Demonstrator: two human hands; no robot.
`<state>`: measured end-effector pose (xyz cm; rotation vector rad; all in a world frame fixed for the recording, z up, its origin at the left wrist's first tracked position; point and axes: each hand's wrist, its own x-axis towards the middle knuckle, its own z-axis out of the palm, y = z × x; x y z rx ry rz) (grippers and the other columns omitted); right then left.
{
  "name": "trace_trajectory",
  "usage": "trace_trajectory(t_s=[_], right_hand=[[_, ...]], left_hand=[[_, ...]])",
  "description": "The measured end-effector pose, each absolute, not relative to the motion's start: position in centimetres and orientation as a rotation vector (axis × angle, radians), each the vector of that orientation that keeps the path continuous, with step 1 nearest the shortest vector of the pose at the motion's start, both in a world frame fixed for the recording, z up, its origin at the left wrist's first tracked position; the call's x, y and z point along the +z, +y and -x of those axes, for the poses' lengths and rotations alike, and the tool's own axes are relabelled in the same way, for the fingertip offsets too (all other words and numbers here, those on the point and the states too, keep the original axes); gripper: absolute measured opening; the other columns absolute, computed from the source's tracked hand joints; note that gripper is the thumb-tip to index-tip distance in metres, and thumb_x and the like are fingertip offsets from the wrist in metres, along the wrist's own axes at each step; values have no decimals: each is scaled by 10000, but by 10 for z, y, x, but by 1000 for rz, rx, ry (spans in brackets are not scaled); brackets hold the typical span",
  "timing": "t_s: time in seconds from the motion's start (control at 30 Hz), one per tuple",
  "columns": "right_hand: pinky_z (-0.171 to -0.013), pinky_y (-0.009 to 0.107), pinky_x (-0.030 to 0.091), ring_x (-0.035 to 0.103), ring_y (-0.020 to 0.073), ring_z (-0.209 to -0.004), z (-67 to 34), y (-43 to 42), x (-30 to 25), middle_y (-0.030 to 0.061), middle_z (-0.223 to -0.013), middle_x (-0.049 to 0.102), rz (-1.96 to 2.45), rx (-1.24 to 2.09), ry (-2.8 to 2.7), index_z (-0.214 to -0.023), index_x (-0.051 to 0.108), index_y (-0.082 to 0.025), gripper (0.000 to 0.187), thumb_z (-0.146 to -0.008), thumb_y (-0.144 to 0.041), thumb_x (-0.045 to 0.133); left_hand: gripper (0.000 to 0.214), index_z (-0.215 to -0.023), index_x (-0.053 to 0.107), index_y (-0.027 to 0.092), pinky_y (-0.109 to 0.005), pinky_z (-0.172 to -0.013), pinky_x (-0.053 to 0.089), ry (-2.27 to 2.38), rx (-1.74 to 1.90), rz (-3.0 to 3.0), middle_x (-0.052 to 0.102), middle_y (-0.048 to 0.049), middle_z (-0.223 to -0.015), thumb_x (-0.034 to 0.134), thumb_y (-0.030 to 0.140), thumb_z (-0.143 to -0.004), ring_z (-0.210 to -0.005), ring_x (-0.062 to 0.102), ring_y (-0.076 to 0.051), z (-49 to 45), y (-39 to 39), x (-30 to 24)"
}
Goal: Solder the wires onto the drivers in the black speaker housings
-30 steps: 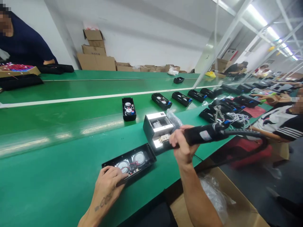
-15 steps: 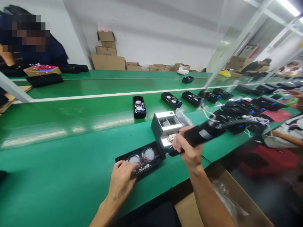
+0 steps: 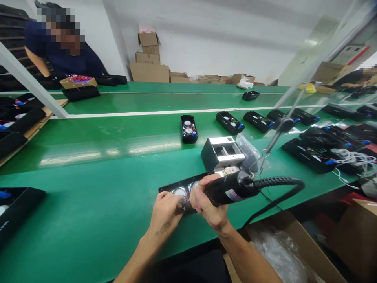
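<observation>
An open black speaker housing (image 3: 184, 182) lies on the green bench in front of me, with round white-backed drivers (image 3: 180, 192) inside. My left hand (image 3: 167, 212) grips its near left edge, fingers curled over the rim; the fingertips are partly hidden. In my right hand (image 3: 208, 202) is a black electric screwdriver (image 3: 232, 189), tilted over the housing's right part. My hand hides the tool's tip, so contact cannot be seen. A coiled cord trails from its rear end, where a hook hangs it. Just behind stands a black-and-silver screw feeder (image 3: 225, 152) holding small screws at its front.
Another open housing (image 3: 189, 129) lies on the green belt ahead, with several more toward the right. A partly seen housing (image 3: 17, 214) is at the left edge. Clear plastic wrap (image 3: 250, 149) lies beside the feeder. Across the belt a person (image 3: 64, 51) bends over parts.
My right hand has brought the screwdriver leftward from beside the feeder to over the housing. My left hand remains at the housing's edge. The camera view has turned left.
</observation>
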<state>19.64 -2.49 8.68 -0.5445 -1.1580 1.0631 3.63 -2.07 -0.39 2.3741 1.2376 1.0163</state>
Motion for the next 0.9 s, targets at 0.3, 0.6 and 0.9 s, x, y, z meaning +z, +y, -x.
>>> trace_trajectory(t_s=[0.3,0.6,0.9], right_hand=[[-482,226,434,465,84,-450,-229,-22,107,-120,-593,474,645,804,-1114,-1084,519,-278,190,-979,-193,653],[-447,274,429,482,110,-375,-335,30,120,-117,-489,526,1024,234,-948,-932,548,-228,219,-846,-266,746],[-433,245,395,483,86,-408,-325,18,114,-109,-543,527,1084,609,-1049,-952,592,-210,271,-831,-291,821]], left_hand=[[308,-1068,659,270,-403,-925,475,1238,1011,-2435,750,34,-824,665,109,-805,-777,706,-192,-31,-17,-22],[279,-1076,659,288,-397,-899,485,1252,1017,-2536,755,62,-802,696,212,-810,-760,720,-193,-21,-4,-50],[296,-1084,665,288,-398,-882,507,1265,995,-2517,765,47,-800,691,198,-803,-749,717,-204,-21,-5,-45]])
